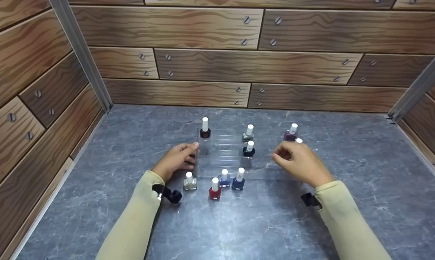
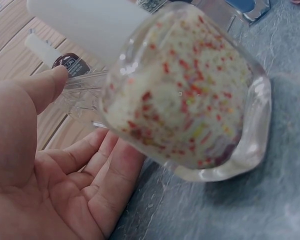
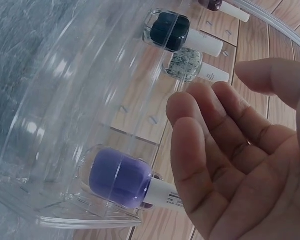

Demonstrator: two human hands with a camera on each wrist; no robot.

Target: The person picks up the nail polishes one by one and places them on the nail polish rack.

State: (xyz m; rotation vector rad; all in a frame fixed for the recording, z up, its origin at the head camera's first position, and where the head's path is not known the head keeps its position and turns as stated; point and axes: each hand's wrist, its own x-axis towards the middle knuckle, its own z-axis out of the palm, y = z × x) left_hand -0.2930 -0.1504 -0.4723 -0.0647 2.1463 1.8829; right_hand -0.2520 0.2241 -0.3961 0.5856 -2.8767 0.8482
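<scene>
A clear tiered display stand [image 1: 224, 162] holds several white-capped nail polish bottles. My left hand [image 1: 175, 159] touches its left side panel, thumb tip at the upper edge and fingers lower down, fairly straight. My right hand [image 1: 298, 160] hovers by the stand's right side with loosely curled fingers and nothing in them. Beside those fingers, a lavender polish bottle [image 3: 121, 177] lines the stand; in the head view the hand mostly hides it. Behind it is a dark purple bottle [image 1: 290, 135]. A glitter bottle with red flecks [image 2: 190, 95] stands close to my left wrist.
On the stand are a dark red bottle [image 1: 205, 133], a silver glitter bottle [image 1: 248, 136] and a dark green-black one [image 1: 249, 151]. In front, on the grey tabletop [image 1: 260, 224], stand red [image 1: 214, 193], light blue [image 1: 224, 181] and dark blue [image 1: 238, 183] bottles. Wood-patterned walls surround the table.
</scene>
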